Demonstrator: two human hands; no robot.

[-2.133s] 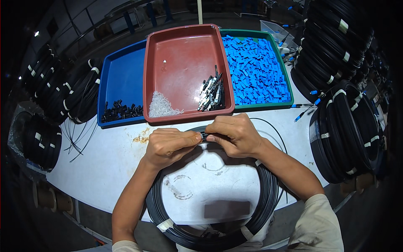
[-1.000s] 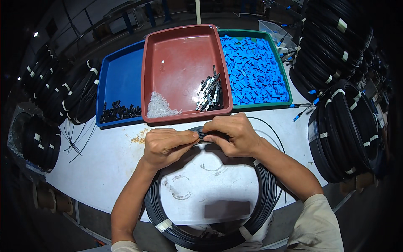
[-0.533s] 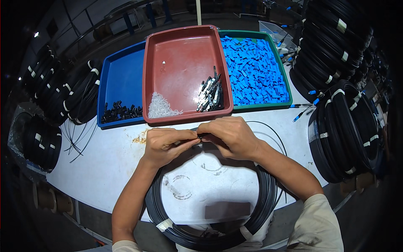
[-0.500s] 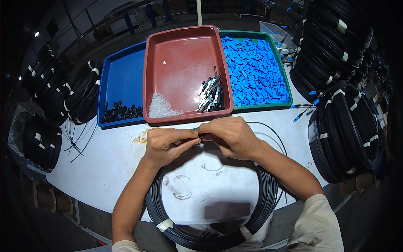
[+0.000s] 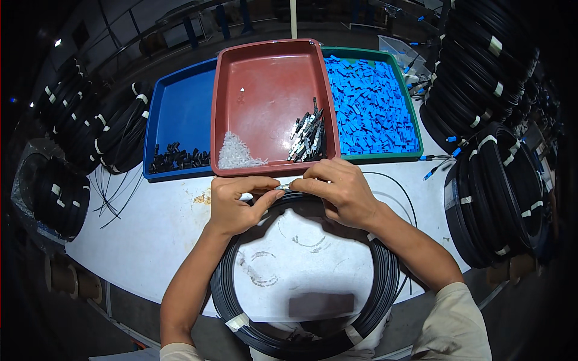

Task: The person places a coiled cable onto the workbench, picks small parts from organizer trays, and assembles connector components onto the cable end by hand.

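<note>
My left hand (image 5: 236, 207) pinches a small silver-and-black cable connector (image 5: 282, 188) between thumb and fingers. From the other side, the fingertips of my right hand (image 5: 343, 191) close on the dark end of the same piece, which they partly hide. Below both hands lies a large coil of black cable (image 5: 224, 283), bound with pale tape. The far part of its ring passes just under my fingers, and its near part hangs past the table's front edge. A loose black cable (image 5: 404, 195) arcs out to the right of my right hand.
Beyond my hands, a red tray (image 5: 265, 78) holds clear sleeves (image 5: 235, 155) and black-and-silver connectors (image 5: 308, 137). A blue tray (image 5: 183, 114) with black parts and a green tray (image 5: 415, 129) of blue housings flank it. Cable coils (image 5: 497, 198) crowd both sides of the white table (image 5: 150, 240).
My fingers have shifted slightly, and more of the silver connector shows between them. The trays and coils sit slightly differently in the picture as the view moved.
</note>
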